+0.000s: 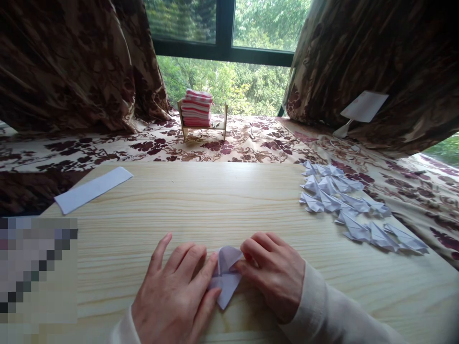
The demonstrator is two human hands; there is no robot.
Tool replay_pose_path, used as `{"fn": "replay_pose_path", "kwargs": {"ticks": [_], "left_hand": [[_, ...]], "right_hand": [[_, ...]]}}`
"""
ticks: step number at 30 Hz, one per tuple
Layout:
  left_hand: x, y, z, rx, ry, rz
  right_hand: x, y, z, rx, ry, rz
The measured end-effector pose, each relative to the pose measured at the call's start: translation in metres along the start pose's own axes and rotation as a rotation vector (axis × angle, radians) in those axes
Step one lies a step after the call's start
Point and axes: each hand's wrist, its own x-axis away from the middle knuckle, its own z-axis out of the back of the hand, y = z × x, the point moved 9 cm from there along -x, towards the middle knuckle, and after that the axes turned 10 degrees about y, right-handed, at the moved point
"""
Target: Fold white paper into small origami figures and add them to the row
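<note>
A small piece of pale lilac folded paper (226, 272) lies on the wooden table (201, 200) near its front edge. My left hand (175, 291) rests flat over the paper's left side, fingers stretched out and pressing down on it. My right hand (274, 274) sits at the paper's right edge with curled fingers pinching a fold. Both wrists wear cream sleeves.
Several finished folded paper pieces (353, 210) lie in a cluster at the table's right edge. A white paper strip (93, 189) lies at the far left. A small wooden stand with striped cloth (197, 112) sits by the window, between dark floral curtains (71, 62).
</note>
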Motion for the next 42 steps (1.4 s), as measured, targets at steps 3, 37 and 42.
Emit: {"fn": "replay_pose_path", "kwargs": {"ticks": [3,37,42], "left_hand": [[0.002,0.0,-0.001,0.011,-0.004,0.007],[0.019,0.006,0.006,-0.026,-0.008,-0.032],[0.019,0.009,0.0,-0.01,0.033,-0.079]], "right_hand": [[-0.001,0.0,0.0,-0.016,-0.013,0.014],[0.002,-0.003,-0.003,-0.151,-0.003,-0.054],[0.0,0.001,0.001,-0.144,0.008,-0.071]]}}
